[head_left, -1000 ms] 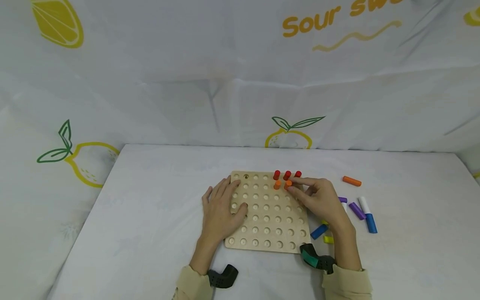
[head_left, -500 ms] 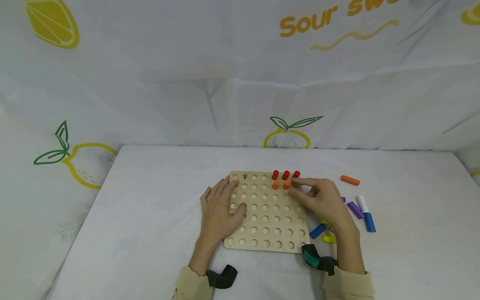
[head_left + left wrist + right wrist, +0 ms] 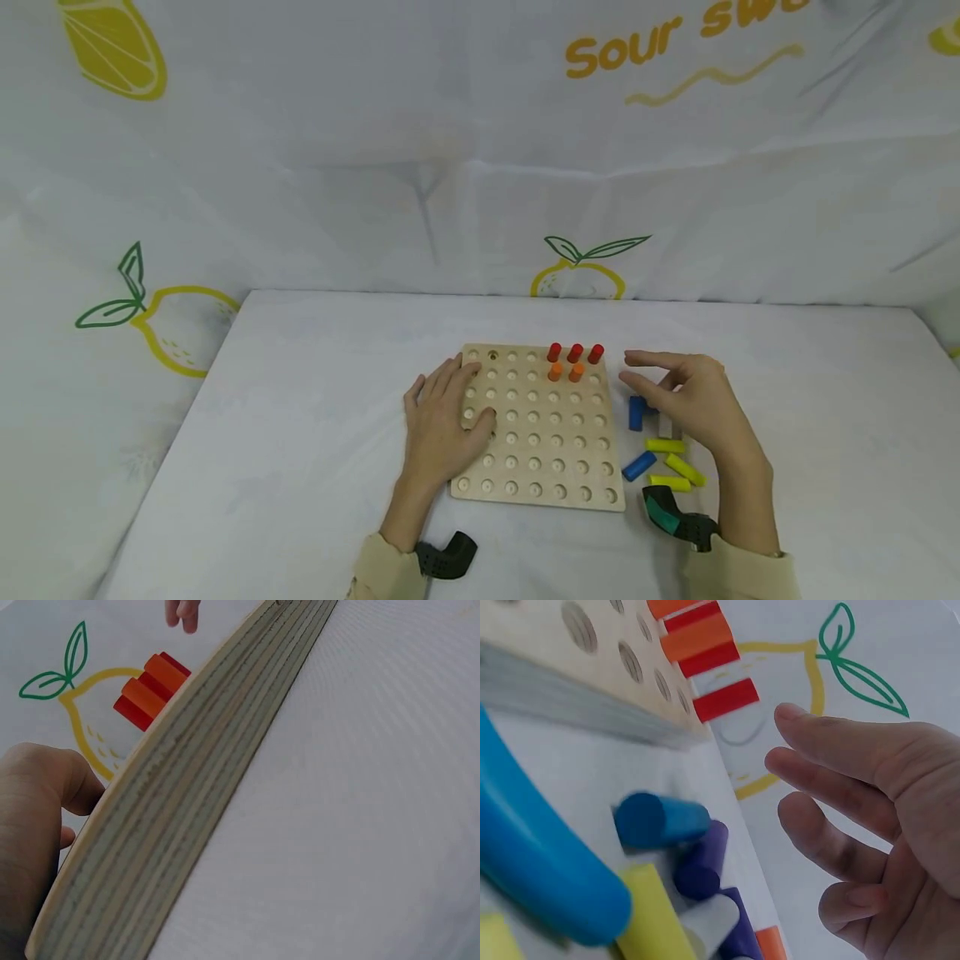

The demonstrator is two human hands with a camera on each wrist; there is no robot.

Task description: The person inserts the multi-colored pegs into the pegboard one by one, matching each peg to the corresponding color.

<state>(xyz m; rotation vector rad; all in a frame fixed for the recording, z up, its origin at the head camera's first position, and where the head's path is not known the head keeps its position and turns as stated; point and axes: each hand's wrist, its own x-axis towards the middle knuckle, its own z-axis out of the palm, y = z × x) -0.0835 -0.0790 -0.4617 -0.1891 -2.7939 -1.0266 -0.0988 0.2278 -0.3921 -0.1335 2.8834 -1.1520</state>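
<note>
A square wooden pegboard (image 3: 522, 450) lies on the table. Three red pegs (image 3: 575, 353) stand in its back row at the right, and two orange pegs (image 3: 577, 372) stand just in front. My left hand (image 3: 442, 425) rests on the board's left edge, thumb over the top face. Right of the board, my right hand (image 3: 701, 400) hovers above loose pegs, thumb and index finger apart with nothing between them. In the right wrist view a blue peg (image 3: 664, 819), a purple peg (image 3: 703, 859) and an orange peg (image 3: 771, 943) lie beside the hand (image 3: 922, 795).
Several yellow pegs (image 3: 664, 446) and another blue peg (image 3: 639, 466) lie along the board's right side. A white peg (image 3: 666, 427) sits partly under the right hand. A white cloth with lemon drawings (image 3: 577, 279) hangs behind the table.
My right hand has let go of the second orange peg, which stands in the board, and has moved right over the loose pegs. The left hand stays on the board.
</note>
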